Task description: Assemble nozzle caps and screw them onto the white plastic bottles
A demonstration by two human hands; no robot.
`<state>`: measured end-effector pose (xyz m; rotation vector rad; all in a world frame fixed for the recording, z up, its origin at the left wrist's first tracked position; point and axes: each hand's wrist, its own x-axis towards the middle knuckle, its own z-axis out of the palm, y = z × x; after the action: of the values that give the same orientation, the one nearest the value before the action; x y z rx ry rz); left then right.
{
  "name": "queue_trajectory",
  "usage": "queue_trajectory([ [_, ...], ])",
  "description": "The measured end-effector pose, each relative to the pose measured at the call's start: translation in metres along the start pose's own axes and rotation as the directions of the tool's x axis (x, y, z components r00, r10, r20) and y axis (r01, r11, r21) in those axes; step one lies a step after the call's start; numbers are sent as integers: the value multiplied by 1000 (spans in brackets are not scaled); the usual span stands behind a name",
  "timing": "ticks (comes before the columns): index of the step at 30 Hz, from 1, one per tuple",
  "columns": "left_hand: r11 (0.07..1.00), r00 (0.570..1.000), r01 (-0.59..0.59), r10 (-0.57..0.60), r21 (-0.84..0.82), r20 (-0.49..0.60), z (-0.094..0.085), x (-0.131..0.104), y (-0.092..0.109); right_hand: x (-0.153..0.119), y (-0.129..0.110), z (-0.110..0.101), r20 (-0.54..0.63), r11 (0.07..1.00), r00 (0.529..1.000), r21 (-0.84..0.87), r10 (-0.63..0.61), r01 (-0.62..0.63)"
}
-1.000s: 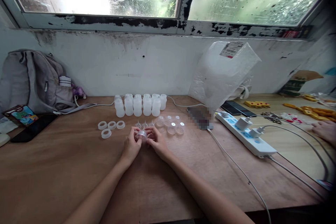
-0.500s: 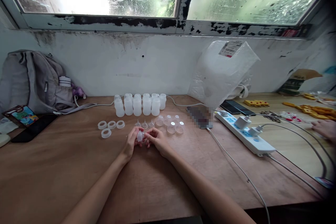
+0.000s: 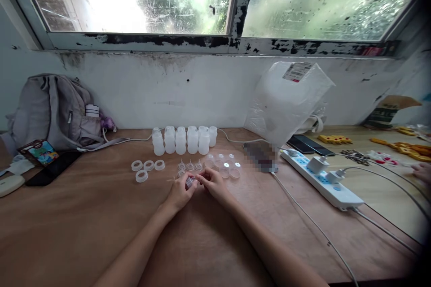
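Note:
My left hand (image 3: 182, 190) is closed around a small clear ribbed piece (image 3: 189, 182) above the table. The fingers of my right hand (image 3: 213, 184) are pinched together at the right side of that same piece. Just behind my hands lie several clear nipple-shaped parts (image 3: 190, 166). Clear round caps (image 3: 224, 172) are beside my right hand, and several translucent rings (image 3: 141, 176) rest to the left. Frosted white bottles (image 3: 181, 140) stand upright in a group near the wall.
A grey backpack (image 3: 54, 107) and a dark phone-like slab (image 3: 54, 170) are at left. On the right are a plastic bag (image 3: 289, 98), a blurred device (image 3: 261, 157), a power strip (image 3: 323, 181) with cables, and yellow parts (image 3: 335, 139). Another person's hand (image 3: 422, 172) shows at the right edge.
The view has shifted, so the table's objects appear lower and further right. My hands have turned the ribbed piece, which is now more covered by my fingers.

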<state>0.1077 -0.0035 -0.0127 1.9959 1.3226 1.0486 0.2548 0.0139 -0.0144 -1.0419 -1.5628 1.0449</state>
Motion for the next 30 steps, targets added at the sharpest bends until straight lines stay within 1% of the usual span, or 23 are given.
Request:
queue_trajectory([
  [4, 998, 998, -53, 52, 37, 29, -2, -3, -2, -2, 0, -1, -2, 989, 996, -115, -88, 87],
  [9, 991, 996, -87, 85, 99, 22, -1, -5, -2, -3, 0, -3, -6, 973, 992, -196, -126, 123],
  [14, 972, 994, -90, 99, 215, -34, 0, -7, -4, -5, -1, 1, -9, 950, 985, -267, -171, 163],
  [16, 965, 991, -100, 119, 242, -67, -1, -8, -4, -5, -2, -2, -65, 939, 978, -299, -198, 170],
  [18, 961, 984, -108, 140, 256, -108, -1, -9, -3, -1, -3, -10, -197, 928, 954, -341, -226, 149],
  [19, 960, 981, -109, 146, 256, -128, -1, -10, -2, 3, -4, -17, -278, 923, 930, -361, -241, 131],
  [21, 962, 975, -107, 150, 250, -161, -1, -11, -1, 14, -5, -33, -418, 915, 868, -393, -269, 94],
  [22, 964, 974, -105, 150, 245, -170, 0, -11, 0, 21, -6, -42, -458, 908, 843, -411, -282, 81],
  [23, 965, 974, -106, 149, 240, -170, 0, -12, 0, 30, -6, -50, -469, 896, 832, -439, -296, 71],
  [25, 968, 976, -109, 148, 228, -162, 2, -12, 0, 51, -7, -64, -441, 847, 837, -529, -323, 48],
  [28, 972, 975, -121, 154, 203, -157, 4, -11, -1, 88, -7, -78, -322, 738, 893, -674, -314, 16],
  [30, 972, 973, -135, 167, 190, -162, 4, -10, -1, 113, -5, -84, -268, 672, 928, -740, -259, -26],
])
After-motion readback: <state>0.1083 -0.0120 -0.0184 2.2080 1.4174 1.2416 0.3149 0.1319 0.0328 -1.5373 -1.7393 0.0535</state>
